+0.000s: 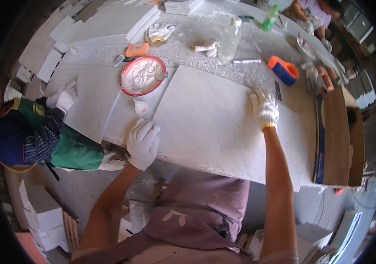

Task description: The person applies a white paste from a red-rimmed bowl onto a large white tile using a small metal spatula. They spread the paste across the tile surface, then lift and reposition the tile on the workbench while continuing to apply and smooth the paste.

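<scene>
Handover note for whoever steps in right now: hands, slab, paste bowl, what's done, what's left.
Left hand: white glove, gripping the near-left edge of the large white marble slab.
Right hand: white glove, flat on the slab's far edge.
Slab: lies on the grey worktable, near edge overhanging toward the person.
Red-rimmed bowl of white paste sits left of the slab, on the neighbouring slab, with a white blob beside it.
A co-worker's gloved hand rests on the next slab left.
Done: slab is on the table, both hands on it.
Left: no paste visible on the slab's top face; final position cannot be judged.
</scene>
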Demonstrator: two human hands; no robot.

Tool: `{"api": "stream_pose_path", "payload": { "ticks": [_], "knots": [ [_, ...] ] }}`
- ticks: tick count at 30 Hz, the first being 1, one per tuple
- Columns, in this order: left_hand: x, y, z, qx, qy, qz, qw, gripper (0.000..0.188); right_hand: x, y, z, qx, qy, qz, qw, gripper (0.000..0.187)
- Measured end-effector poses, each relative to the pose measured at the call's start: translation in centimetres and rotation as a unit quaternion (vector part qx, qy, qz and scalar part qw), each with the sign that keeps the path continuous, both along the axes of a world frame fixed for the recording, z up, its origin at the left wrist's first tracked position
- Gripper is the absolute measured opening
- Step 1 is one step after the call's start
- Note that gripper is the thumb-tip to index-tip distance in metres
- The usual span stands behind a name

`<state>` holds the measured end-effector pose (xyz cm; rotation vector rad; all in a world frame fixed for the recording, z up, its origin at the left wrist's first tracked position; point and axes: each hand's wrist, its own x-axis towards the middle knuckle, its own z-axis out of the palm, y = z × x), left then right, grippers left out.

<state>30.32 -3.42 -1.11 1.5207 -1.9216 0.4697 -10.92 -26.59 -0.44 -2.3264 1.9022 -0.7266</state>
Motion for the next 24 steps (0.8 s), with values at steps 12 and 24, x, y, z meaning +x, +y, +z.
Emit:
{"api": "stream_pose_path", "payload": {
  "ticks": [12, 24],
  "knots": [
    [-1.9, 0.6, -0.7, 0.047, 0.053, 0.104, 0.992, 0.029, 0.2, -0.1, 1.4, 0.009, 0.038, -0.007, 0.999, 0.044],
    [-2.5, 1.2, -0.6, 0.098, 0.07, 0.115, 0.986, 0.031, -0.7, 4.2, 3.3, 0.031, 0.014, -0.02, 0.999, 0.042]
  ]
}}
